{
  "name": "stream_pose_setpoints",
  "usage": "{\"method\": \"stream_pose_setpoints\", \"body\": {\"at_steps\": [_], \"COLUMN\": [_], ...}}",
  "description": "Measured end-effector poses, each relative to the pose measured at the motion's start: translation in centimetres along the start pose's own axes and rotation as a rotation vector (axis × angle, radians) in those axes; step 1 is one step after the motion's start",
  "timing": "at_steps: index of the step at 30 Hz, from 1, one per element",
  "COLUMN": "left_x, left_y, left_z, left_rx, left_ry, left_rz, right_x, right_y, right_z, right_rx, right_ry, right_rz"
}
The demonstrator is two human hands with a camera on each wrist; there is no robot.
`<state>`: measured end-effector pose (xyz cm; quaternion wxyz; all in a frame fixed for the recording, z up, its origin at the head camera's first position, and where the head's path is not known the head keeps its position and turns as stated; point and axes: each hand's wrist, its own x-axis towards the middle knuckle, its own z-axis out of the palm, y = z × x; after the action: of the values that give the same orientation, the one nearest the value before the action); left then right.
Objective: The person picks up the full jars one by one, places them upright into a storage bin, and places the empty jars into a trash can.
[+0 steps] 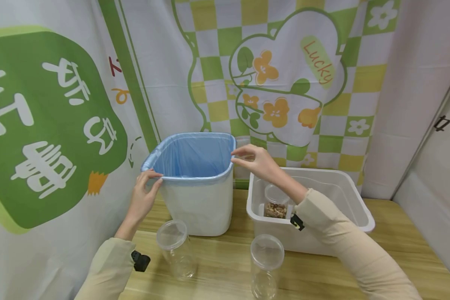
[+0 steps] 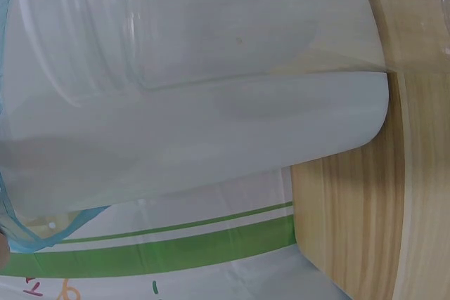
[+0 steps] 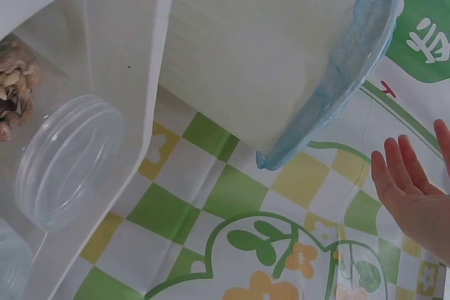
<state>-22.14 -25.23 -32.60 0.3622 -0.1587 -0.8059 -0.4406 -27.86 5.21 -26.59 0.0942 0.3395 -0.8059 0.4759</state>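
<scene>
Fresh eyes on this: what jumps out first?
Probably the blue liner in the white bin, left of centre on the table, with the left hand at its near-left rim and the right hand by its right side. Next, the green-and-yellow checked "Lucky" cloth behind, then the jar of nut-like pieces inside the tub at right.

Right of centre, the sleeve blocks my sight of part of the tub. The left wrist's view crops the bin at top and left, leaving the left hand a mere sliver; the right wrist's trims the right hand at right, the nuts at left.
</scene>
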Motion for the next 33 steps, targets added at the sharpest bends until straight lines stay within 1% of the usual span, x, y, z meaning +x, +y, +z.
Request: {"method": "stream_pose_setpoints", "body": {"at_steps": [1, 2, 10, 13, 21, 26, 33], "left_x": [0.0, 0.0, 0.0, 0.0, -0.1, -0.1, -0.1], "left_y": [0.0, -0.1, -0.1, -0.1, 0.0, 0.0, 0.0], "left_z": [0.0, 0.0, 0.1, 0.1, 0.1, 0.2, 0.2], "left_rx": [-0.001, 0.0, 0.008, 0.01, 0.015, 0.016, 0.02], "left_ry": [0.001, 0.004, 0.012, 0.015, 0.029, 0.034, 0.037], "left_rz": [0.002, 0.004, 0.014, 0.016, 0.028, 0.033, 0.029], "right_x": [-0.1, -0.4, -3.0, -3.8, -6.3, -8.0, -10.3], "right_y": [0.6, 0.8, 1.1, 1.3, 1.2, 1.6, 2.3], "right_z": [0.1, 0.0, 0.3, 0.6, 1.5, 1.8, 2.3], "right_rx": [-0.007, -0.022, -0.061, -0.075, -0.173, -0.182, -0.14], "right_ry": [-0.007, -0.016, -0.065, -0.066, -0.057, -0.079, -0.061], "right_rz": [-0.015, -0.03, -0.082, -0.103, -0.159, -0.243, -0.37]}}
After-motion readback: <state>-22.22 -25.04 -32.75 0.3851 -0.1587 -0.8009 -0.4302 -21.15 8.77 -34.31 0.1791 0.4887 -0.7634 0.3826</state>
